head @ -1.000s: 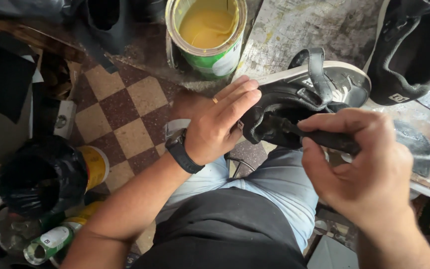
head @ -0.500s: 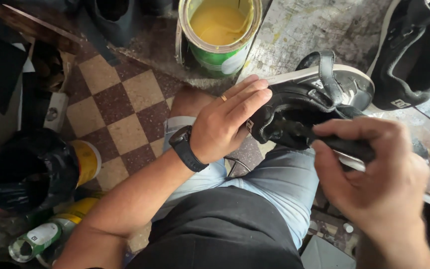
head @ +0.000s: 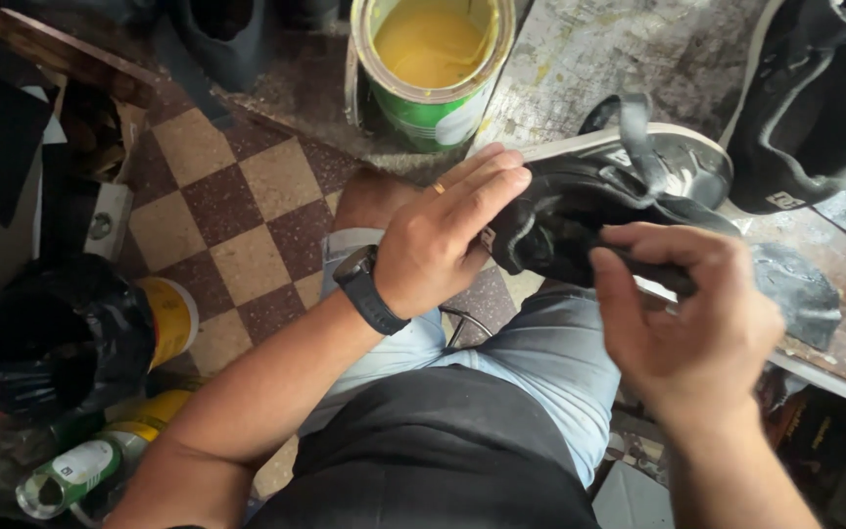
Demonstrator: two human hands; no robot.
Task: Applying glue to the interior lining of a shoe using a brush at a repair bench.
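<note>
Right hand (head: 697, 323) shifted left, both hands' fingers gripping black shoe (head: 580, 211); green-labelled can (head: 431, 73) behind.

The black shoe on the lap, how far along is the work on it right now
Done: the glue can stands open on the bench, yellow adhesive showing. In hand: the left hand steadies the black shoe by its heel end, while the right hand pinches a dark strip at its side. Left: the pale sole edge looks unpressed, and a second shoe lies untouched on the bench.
</note>
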